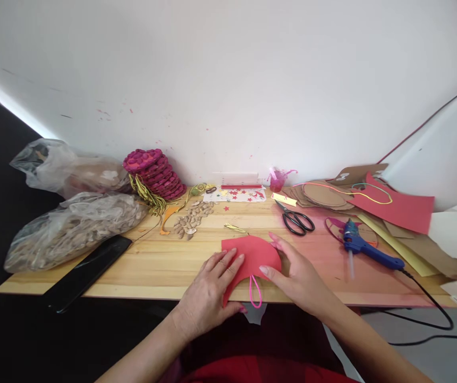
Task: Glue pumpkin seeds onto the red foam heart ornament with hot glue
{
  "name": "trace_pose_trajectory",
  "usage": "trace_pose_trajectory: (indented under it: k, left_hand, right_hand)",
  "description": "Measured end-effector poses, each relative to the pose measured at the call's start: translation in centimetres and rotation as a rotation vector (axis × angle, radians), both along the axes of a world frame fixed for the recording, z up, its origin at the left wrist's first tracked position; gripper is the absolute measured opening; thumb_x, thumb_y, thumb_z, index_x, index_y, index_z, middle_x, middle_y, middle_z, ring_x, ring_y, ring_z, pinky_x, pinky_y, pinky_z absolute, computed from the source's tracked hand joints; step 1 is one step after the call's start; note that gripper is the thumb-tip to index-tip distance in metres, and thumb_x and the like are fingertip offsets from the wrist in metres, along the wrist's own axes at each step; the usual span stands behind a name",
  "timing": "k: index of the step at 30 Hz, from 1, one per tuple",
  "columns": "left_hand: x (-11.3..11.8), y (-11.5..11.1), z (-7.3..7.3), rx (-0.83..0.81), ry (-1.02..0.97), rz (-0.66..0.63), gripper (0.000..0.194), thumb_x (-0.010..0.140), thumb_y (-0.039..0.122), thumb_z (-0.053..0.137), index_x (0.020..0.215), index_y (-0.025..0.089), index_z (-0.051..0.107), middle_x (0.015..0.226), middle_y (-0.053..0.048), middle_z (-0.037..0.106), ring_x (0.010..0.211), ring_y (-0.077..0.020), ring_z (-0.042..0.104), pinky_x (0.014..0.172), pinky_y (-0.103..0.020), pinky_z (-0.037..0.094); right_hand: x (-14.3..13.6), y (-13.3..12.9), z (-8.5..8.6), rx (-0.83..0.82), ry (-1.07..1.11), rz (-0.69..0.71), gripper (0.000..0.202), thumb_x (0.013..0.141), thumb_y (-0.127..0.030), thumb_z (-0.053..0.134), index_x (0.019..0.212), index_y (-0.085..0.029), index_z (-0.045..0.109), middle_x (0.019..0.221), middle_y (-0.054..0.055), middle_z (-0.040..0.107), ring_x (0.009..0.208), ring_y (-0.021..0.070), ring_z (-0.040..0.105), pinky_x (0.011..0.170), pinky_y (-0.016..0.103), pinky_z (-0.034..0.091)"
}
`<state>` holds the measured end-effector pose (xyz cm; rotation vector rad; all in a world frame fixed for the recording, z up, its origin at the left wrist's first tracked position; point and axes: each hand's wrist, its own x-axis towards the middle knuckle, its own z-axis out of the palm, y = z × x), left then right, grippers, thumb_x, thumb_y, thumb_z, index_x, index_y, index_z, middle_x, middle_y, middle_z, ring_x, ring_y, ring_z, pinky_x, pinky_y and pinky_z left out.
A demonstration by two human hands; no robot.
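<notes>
A piece of red paper with a curved right side lies at the front of the wooden table, between my two hands. My left hand rests on its left part, fingers stretched over the top and the thumb low near its bottom corner. At the rounded right edge, my right hand grips the paper between thumb and fingers. A pink cord loop sticks out below the paper, and a yellow-green tassel shows above it. Whatever lies beneath the paper is hidden.
Black-handled scissors and a blue glue gun lie right. Cardboard discs and red sheet sit behind. Left are loose shells, bagged shells, a black phone and a magenta disc stack.
</notes>
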<state>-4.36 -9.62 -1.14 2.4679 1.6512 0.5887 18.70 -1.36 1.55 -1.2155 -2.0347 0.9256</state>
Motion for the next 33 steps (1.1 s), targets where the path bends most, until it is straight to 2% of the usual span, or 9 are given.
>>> trace_pose_trajectory:
  k: [7,12,16,19,21,24,26,29,33]
  left_hand:
    - [-0.7,0.0,-1.2,0.228,-0.161,-0.074,0.058,0.096,0.018,0.053,0.151,0.023,0.036,0.143,-0.010,0.056,0.134,-0.0203,0.051,0.113,-0.042,0.042]
    - [-0.4,-1.0,0.9,0.349,-0.351,-0.140,0.054,0.091,0.009,0.059,0.142,0.025,0.050,0.128,-0.008,0.068,0.119,-0.0195,0.063,0.110,-0.040,0.045]
    - [-1.1,-2.2,5.3,0.073,-0.611,-0.186,0.050,0.088,0.023,0.068,0.137,0.030,0.057,0.125,-0.009,0.070,0.112,-0.0223,0.067,0.103,-0.040,0.049]
    - [-2.2,-2.7,7.0,-0.187,-0.951,-0.351,0.083,0.069,0.053,0.082,0.142,0.032,0.051,0.144,-0.011,0.055,0.131,-0.0340,0.053,0.108,-0.048,0.044]
    - [-2.4,-2.8,6.8,-0.271,-1.134,-0.395,0.077,0.067,0.059,0.080,0.136,0.031,0.059,0.138,-0.011,0.060,0.127,-0.0354,0.056,0.105,-0.049,0.046]
    - [-2.4,-2.7,5.7,-0.404,-1.239,-0.152,0.039,0.080,0.039,0.077,0.117,0.025,0.073,0.115,-0.010,0.074,0.106,-0.0288,0.070,0.094,-0.041,0.055]
    - [-2.7,-2.6,5.3,-0.366,-1.313,0.033,0.024,0.080,0.028,0.077,0.104,0.022,0.077,0.103,-0.008,0.077,0.094,-0.0249,0.073,0.087,-0.036,0.059]
    - [-4.7,-2.6,6.2,-0.103,-1.506,0.245,0.024,0.073,0.024,0.082,0.097,0.021,0.077,0.098,-0.004,0.078,0.092,-0.0237,0.074,0.085,-0.035,0.061]
    - [-8.4,-3.0,8.0,0.208,-1.682,0.524,0.040,0.071,0.019,0.082,0.109,0.030,0.073,0.112,0.005,0.075,0.115,-0.0260,0.066,0.090,-0.036,0.062]
  right_hand:
    - [0.8,-0.9,1.1,-0.347,0.456,0.223,0.042,0.094,-0.027,0.046,0.134,-0.026,0.059,0.135,0.010,0.064,0.116,0.0252,0.065,0.094,0.043,0.055]
    - [1.6,-1.7,1.8,0.204,0.155,0.205,0.044,0.084,-0.011,0.052,0.121,-0.027,0.069,0.101,0.007,0.072,0.091,0.0219,0.068,0.082,0.039,0.055]
    - [2.2,-1.7,4.2,0.500,0.126,0.131,0.025,0.084,-0.015,0.062,0.098,-0.028,0.078,0.087,0.006,0.066,0.085,0.0209,0.064,0.075,0.036,0.052]
    - [1.9,-1.6,5.5,0.229,0.325,0.103,0.013,0.085,-0.026,0.070,0.095,-0.028,0.077,0.096,0.005,0.071,0.092,0.0213,0.066,0.082,0.036,0.054]
    - [0.9,-1.9,5.4,-0.024,0.474,0.150,0.013,0.085,-0.033,0.071,0.094,-0.026,0.076,0.090,0.003,0.075,0.088,0.0207,0.069,0.079,0.034,0.056]
    - [-1.0,-2.6,4.3,-0.222,0.514,0.224,0.020,0.084,-0.039,0.071,0.093,-0.021,0.074,0.084,0.003,0.076,0.078,0.0198,0.070,0.070,0.032,0.057]
    - [-1.7,-2.9,3.2,-0.162,0.368,0.286,0.027,0.091,-0.043,0.062,0.097,-0.019,0.074,0.090,0.006,0.077,0.082,0.0213,0.071,0.074,0.034,0.057]
    - [-0.8,-2.7,1.5,0.120,-0.023,0.283,0.038,0.097,-0.044,0.049,0.113,-0.018,0.072,0.121,0.013,0.072,0.118,0.0290,0.062,0.103,0.045,0.046]
    - [1.1,-1.5,-1.2,0.226,-0.488,0.068,0.073,0.095,-0.052,0.042,0.145,0.001,0.045,0.155,0.028,0.035,0.146,0.0395,0.028,0.117,0.059,0.025]
